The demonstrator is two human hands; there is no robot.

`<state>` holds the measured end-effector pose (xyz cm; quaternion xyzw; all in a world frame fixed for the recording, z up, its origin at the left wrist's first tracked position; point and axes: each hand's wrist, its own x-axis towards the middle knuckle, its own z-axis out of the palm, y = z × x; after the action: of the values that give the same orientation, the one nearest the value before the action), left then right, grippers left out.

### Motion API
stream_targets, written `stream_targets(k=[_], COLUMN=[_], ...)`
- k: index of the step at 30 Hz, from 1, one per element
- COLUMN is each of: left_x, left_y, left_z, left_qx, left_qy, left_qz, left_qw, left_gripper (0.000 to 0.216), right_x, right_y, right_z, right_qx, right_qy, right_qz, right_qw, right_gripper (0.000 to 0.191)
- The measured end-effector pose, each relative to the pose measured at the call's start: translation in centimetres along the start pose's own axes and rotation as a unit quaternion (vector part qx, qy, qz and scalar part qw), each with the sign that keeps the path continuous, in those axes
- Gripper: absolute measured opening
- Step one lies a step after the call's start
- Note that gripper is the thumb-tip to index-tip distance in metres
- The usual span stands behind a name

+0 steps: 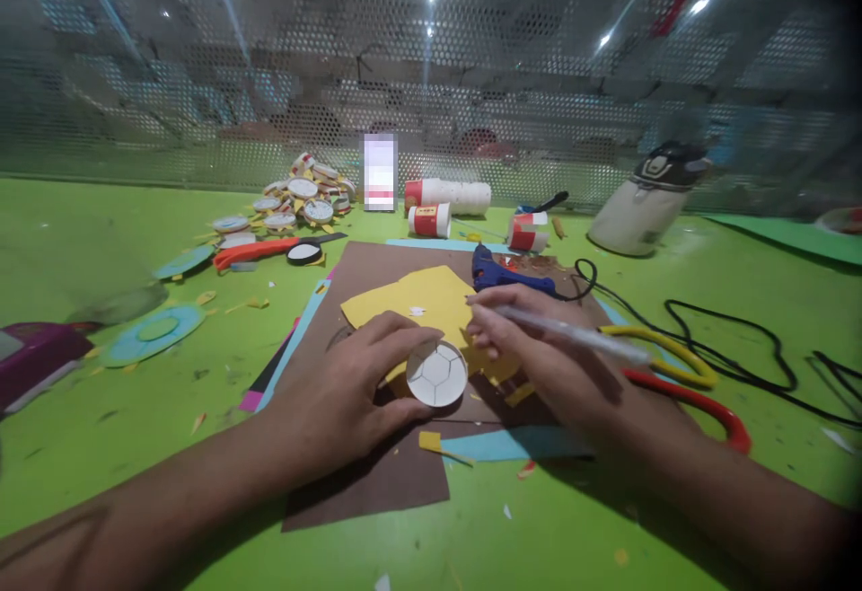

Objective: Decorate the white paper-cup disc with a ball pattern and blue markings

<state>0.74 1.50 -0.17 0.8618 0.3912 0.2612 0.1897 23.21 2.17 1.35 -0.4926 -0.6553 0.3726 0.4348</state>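
A round white cup bottom (437,375) with dark lines drawn on it, like a football's panels, is held at its edge by my left hand (377,366). My right hand (518,330) has its fingers closed around a pen with a clear barrel (579,332), just right of the disc. Yellow paper (417,299) lies under and behind my hands on brown sheets (367,483). A blue glue gun (508,272) rests beyond my right hand. Scissors with a red and yellow handle (724,416) lie partly hidden under my right forearm.
A pile of small decorated discs (303,189) stands at the back left, near an orange-handled cutter (256,251). Paper cups (431,220) lie at the back beside a bright phone (381,173). A jug (646,200) stands back right. A black cord (714,335) loops across the green table (222,537).
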Motion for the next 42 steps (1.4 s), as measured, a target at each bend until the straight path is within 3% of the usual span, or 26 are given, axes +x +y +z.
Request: stream_targets(k=[5,9,14,20,24,27,30,34,39,42], left_x=[0.0,-0.1,-0.5,-0.5,-0.4,-0.2,0.0,0.2,0.3,0.3], left_y=[0.3,0.4,0.2,0.0,0.0,0.0,-0.1,-0.2,0.0,0.0], left_z=[-0.2,-0.4,-0.1,0.3,0.1,0.0,-0.1,0.0,-0.1,-0.1], left_qx=[-0.010,-0.015,-0.018,-0.014,-0.017,-0.016,-0.005,0.007,0.001,-0.013], left_qy=[-0.009,0.003,0.033,0.060,0.062,0.059,0.048,0.020,0.010,0.012], left_qz=[0.039,0.057,0.025,-0.026,-0.023,-0.006,0.004,-0.024,-0.038,-0.036], left_qw=[0.999,0.998,0.999,0.998,0.998,0.998,0.999,1.000,0.999,0.999], left_gripper=[0.049,0.051,0.055,0.053,0.050,0.045,0.045,0.043,0.038,0.036], right_x=[-0.2,-0.3,-0.3,-0.9,-1.1,-0.8,-0.4,-0.3,-0.8,-1.0], right_y=[0.1,-0.1,-0.3,-0.4,-0.8,-0.7,-0.1,0.2,-0.7,-1.0], right_z=[0.2,0.1,-0.1,1.0,1.5,1.4,0.9,0.2,0.3,0.9], right_qx=[-0.041,-0.005,0.077,0.238,0.256,0.211,0.146,0.139,0.101,0.104], right_qy=[-0.092,-0.107,-0.126,-0.139,-0.135,-0.126,-0.060,-0.010,-0.051,-0.097], right_qz=[0.010,0.038,0.081,0.175,0.206,0.181,0.095,0.044,0.063,0.103], right_qw=[0.995,0.994,0.986,0.945,0.935,0.952,0.983,0.989,0.992,0.984], right_gripper=[0.025,0.026,0.028,0.031,0.035,0.032,0.031,0.038,0.045,0.038])
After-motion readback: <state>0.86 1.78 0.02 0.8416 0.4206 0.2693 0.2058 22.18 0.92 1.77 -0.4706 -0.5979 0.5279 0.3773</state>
